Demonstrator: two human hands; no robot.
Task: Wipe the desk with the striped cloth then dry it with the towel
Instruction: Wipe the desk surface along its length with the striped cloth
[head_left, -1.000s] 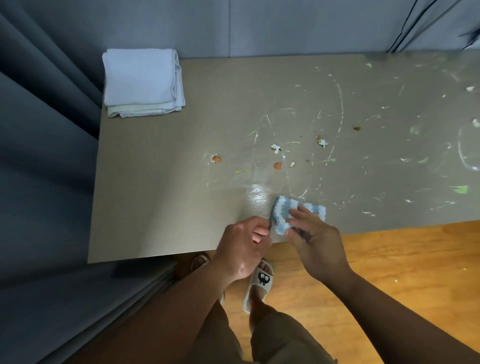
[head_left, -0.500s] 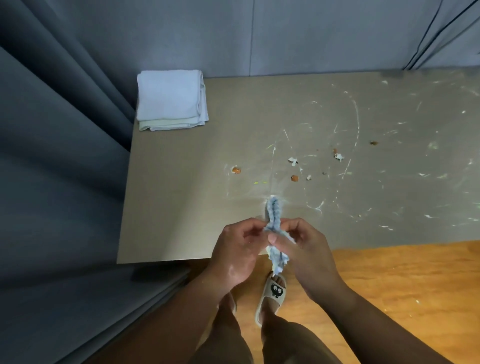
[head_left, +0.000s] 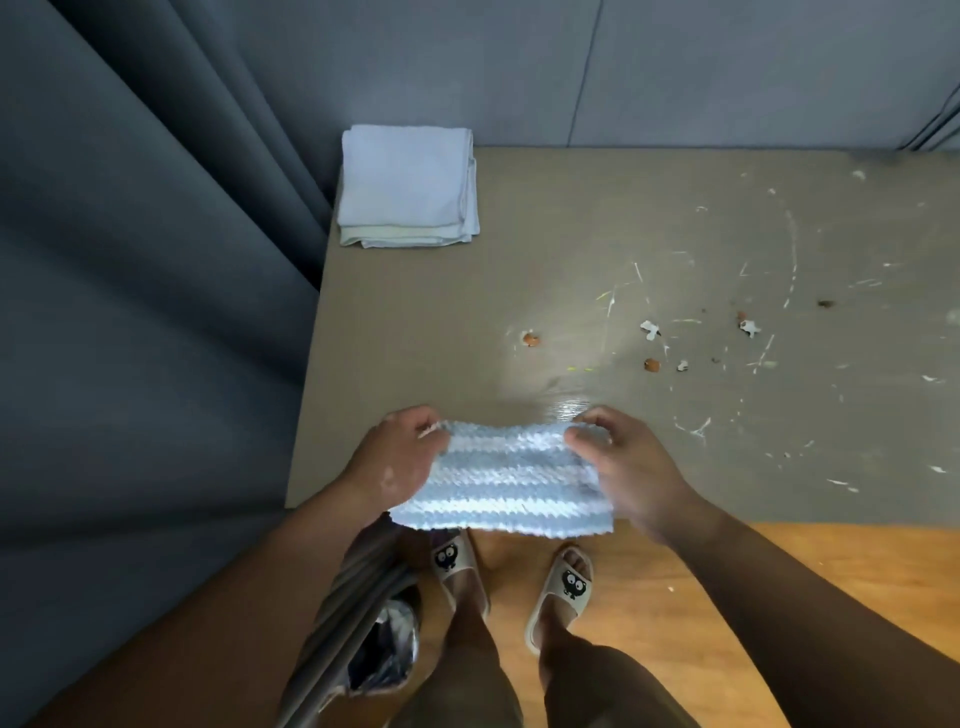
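Blue-and-white striped cloth (head_left: 506, 480) hanging spread over the table (head_left: 597, 249) near edge, long axis 9-to-3 | left hand (head_left: 400, 457) and right hand (head_left: 623, 462) each pinching a top corner | crumbs (head_left: 652, 364) lying toward 1 o'clock, right grip nearer | towel (head_left: 408, 192) at 11, untouched.

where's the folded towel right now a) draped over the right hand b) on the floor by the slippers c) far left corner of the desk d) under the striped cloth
c: the folded towel lies untouched at the far left corner of the desk, apart from the striped cloth that the left hand and right hand hold spread at the near edge.
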